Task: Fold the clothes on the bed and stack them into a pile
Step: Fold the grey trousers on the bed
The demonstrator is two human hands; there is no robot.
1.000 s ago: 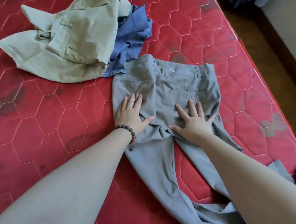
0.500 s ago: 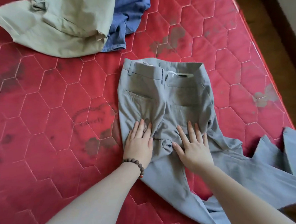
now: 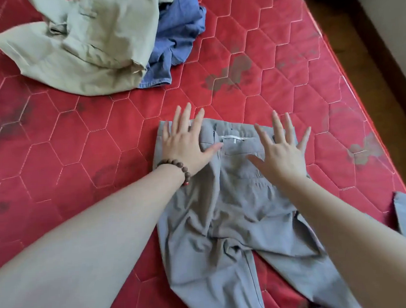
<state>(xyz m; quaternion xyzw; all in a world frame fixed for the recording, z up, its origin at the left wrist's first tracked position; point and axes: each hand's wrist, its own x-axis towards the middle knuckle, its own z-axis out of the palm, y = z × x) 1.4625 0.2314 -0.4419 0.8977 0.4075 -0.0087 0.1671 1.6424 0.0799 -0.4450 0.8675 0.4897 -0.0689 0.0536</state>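
The soft grey cloth trousers [image 3: 232,199] lie flat on the red quilted mattress [image 3: 79,141], both the left hand [image 3: 185,143] and right hand [image 3: 282,154] press them with straight fingers, and they look light and floppy, best held at the waistband.

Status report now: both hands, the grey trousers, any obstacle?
Left hand and right hand open, flat at waistband. Grey trousers spread out, unfolded, wrinkled. Nothing in the way.

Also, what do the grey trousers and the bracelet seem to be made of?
Trousers: thin, matte woven cloth, perhaps a cotton blend, as it creases softly under the hands. Bracelet: round brown beads with a dull sheen, probably wood, and one red bead; plastic cannot be excluded.
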